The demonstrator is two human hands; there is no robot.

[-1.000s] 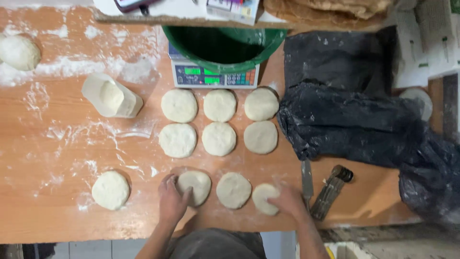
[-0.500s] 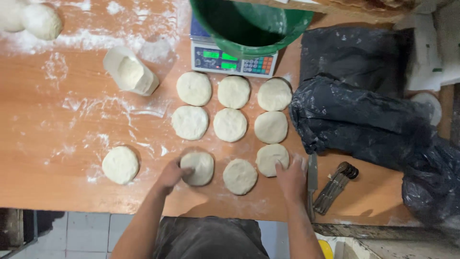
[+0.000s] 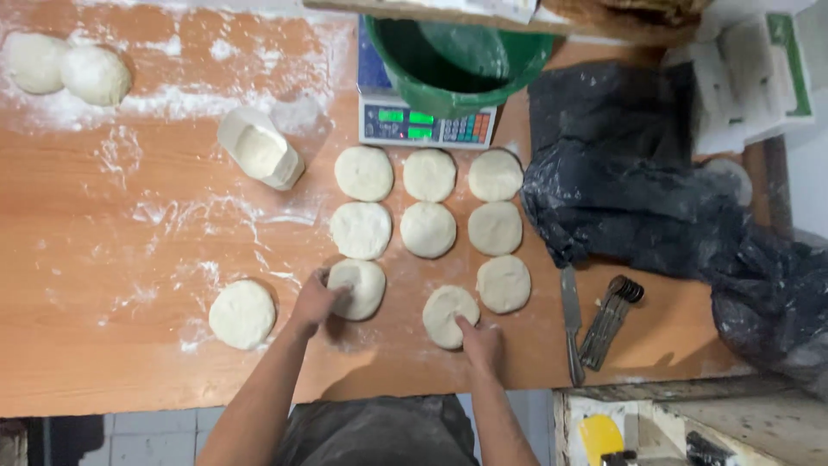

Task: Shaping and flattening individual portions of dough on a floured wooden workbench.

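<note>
Head view has your left hand (image 3: 316, 300) curled on the left edge of one flattened dough disc (image 3: 358, 288), fingers bent on it rather than spread. Your right hand (image 3: 479, 343) presses fingertips into the disc at 3 o'clock (image 3: 449, 315), fingers close together. At 12 o'clock sit more discs in rows (image 3: 429, 229), then the scale (image 3: 426, 125) under a green bucket (image 3: 457, 56). One lone disc (image 3: 242, 314) lies at 9 o'clock. A knife (image 3: 571, 321) lies further out at 3 o'clock on the floury wooden table (image 3: 103, 242).
</note>
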